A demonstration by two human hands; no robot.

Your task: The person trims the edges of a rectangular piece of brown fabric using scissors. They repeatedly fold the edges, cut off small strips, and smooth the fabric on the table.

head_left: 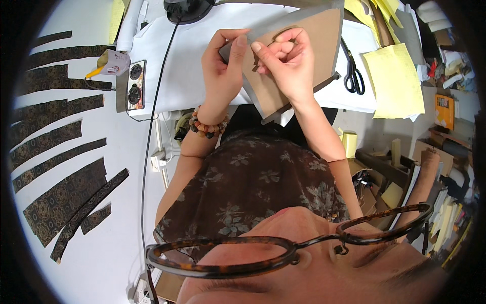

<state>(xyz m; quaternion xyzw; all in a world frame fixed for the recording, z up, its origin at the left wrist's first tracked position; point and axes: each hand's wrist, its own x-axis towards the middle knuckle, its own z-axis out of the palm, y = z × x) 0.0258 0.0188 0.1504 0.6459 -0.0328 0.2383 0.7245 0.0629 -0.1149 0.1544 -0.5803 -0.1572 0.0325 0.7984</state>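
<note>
The brown panel (322,46) slants past the near edge of the surface (195,76). The left hand (223,71)'s grip pinches its grey border (304,16), probably steadying it; the right hand (292,68) curls over it, whether pinching anything I cannot tell. Black scissors (349,61) lie beside yellow paper (395,81); clutter (450,202) crowds the room's right.

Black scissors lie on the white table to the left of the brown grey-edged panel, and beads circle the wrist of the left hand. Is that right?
Not quite: the head view shows the black scissors to the right of the brown grey-edged panel, on the white table. Beads do circle the wrist of the left hand.
</note>
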